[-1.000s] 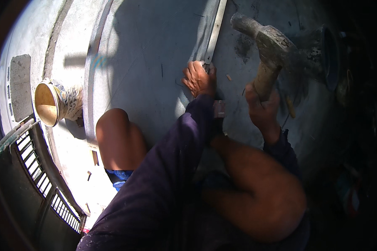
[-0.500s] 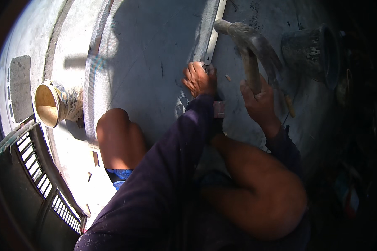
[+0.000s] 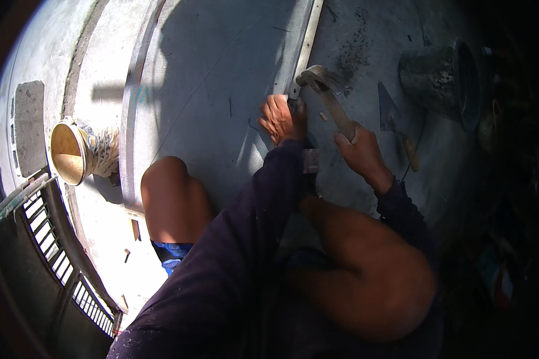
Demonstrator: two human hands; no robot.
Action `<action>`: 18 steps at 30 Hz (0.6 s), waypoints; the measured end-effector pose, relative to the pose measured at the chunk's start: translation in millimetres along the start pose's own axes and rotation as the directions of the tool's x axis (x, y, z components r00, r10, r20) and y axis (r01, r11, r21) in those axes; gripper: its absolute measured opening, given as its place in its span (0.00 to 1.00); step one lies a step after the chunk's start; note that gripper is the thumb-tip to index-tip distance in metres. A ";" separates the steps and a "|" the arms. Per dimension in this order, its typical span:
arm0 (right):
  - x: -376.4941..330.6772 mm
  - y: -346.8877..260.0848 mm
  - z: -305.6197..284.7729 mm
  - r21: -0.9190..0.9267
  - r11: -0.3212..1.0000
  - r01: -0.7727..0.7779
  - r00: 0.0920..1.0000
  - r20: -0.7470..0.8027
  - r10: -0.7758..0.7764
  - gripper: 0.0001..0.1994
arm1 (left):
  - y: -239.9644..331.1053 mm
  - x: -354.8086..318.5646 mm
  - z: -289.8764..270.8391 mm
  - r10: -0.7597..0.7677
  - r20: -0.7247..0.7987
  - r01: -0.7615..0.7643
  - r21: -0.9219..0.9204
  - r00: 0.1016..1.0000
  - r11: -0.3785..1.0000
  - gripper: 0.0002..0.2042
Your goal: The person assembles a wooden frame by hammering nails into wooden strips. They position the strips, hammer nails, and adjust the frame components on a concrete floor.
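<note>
**Hammer head down at near end of metal strip, left hand bracing it**

Right hand (image 3: 358, 152) clamped on the wooden handle of a hammer (image 3: 326, 90). Handle runs from the fist up and left. Hammer head sits at the near end of a long metal strip (image 3: 300, 45), touching it or just above; cannot tell which. Left hand (image 3: 283, 116) is just left of the hammer head, fingers curled and pressed down on the strip's near end. Whether it pinches something small there is hidden by the fingers. The two hands are near each other but not touching.

Strip lies on a grey concrete floor (image 3: 221, 78) and runs from the left hand away to the far edge. A broad band of mesh (image 3: 139, 107) lies along the floor further left, running near to far.

Right of the hammer, a trowel (image 3: 394, 122) lies flat on the floor, blade far, handle near. Far right, a dirty grey bucket (image 3: 440, 78) lies tipped on its side, mouth facing right. Far left, a yellowish bowl-shaped vessel (image 3: 69, 152) lies on its side at the floor's edge, with a grey flat slab (image 3: 29, 128) beside it. Metal railing (image 3: 48, 251) at lower left.

Person squats, bare knees near, dark sleeves on both arms. Strong sun at left, deep shade at right.
</note>
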State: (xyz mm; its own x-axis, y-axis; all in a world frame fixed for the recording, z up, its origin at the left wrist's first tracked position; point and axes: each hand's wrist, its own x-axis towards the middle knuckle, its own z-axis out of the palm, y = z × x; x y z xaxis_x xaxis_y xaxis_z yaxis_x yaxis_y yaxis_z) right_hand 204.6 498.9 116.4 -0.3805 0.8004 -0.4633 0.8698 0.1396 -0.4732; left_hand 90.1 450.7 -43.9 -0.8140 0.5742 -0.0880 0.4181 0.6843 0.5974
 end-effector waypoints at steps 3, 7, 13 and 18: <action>-16.9 10.3 0.1 0.347 0.932 0.106 0.987 -0.154 -0.055 0.16 | 2.2 1.3 -3.7 -0.023 0.058 0.021 0.044 0.998 0.999 0.22; -12.8 17.7 11.6 0.467 0.852 0.236 0.959 -0.256 -0.125 0.16 | 6.5 2.6 -10.7 -0.070 0.124 0.065 0.044 0.990 0.997 0.20; -6.0 19.9 21.0 0.121 0.974 0.191 0.977 -0.122 -0.176 0.10 | 9.5 5.2 -13.4 -0.049 0.043 0.049 0.000 0.998 0.999 0.19; -16.1 17.6 22.0 0.376 0.872 0.314 0.925 -0.328 -0.192 0.12 | 7.7 4.3 -13.7 -0.107 0.110 0.104 0.030 0.988 0.994 0.21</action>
State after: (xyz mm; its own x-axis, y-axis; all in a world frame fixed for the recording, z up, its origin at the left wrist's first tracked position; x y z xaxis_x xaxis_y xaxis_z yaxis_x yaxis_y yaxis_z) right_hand 219.2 475.6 99.0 -0.4160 0.9048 -0.0916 0.5207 0.1543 -0.8397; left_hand 84.3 452.4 -28.8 -0.8047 0.5437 -0.2384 0.3431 0.7535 0.5608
